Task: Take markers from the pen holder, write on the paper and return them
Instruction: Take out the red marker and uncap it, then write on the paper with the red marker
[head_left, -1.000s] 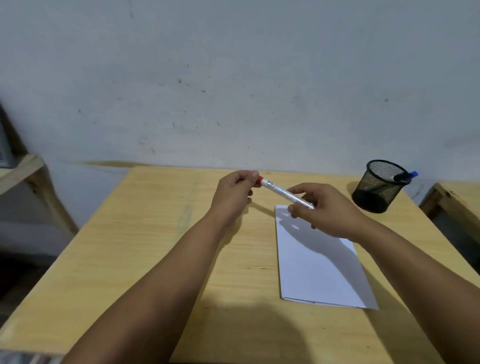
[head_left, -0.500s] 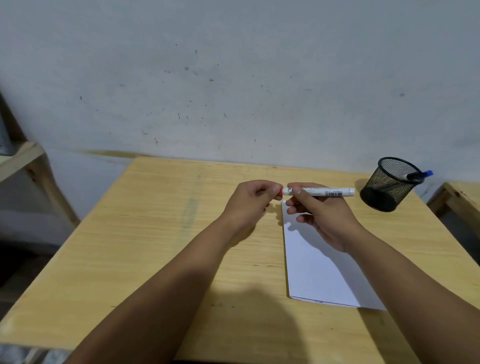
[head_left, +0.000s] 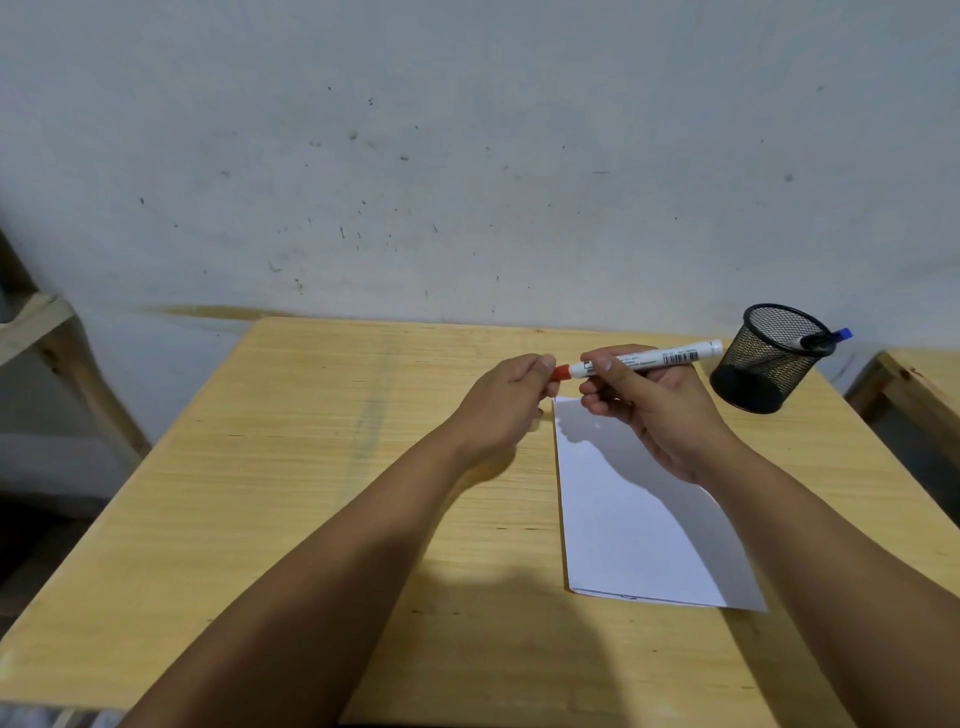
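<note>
A white marker (head_left: 670, 357) with a red cap (head_left: 561, 372) is held level above the far end of the white paper (head_left: 634, 525). My right hand (head_left: 644, 405) grips the marker's barrel. My left hand (head_left: 511, 400) pinches the red cap at the marker's left end. The black mesh pen holder (head_left: 763, 364) stands at the table's far right, with a blue-capped marker (head_left: 826, 338) leaning out over its rim.
The wooden table (head_left: 311, 467) ends at a grey wall behind. A wooden frame (head_left: 47, 332) stands to the left and another wooden surface (head_left: 924, 384) to the right.
The marker has swung from tilted to level, its white end now pointing toward the pen holder. A bit more of the red cap shows between my hands.
</note>
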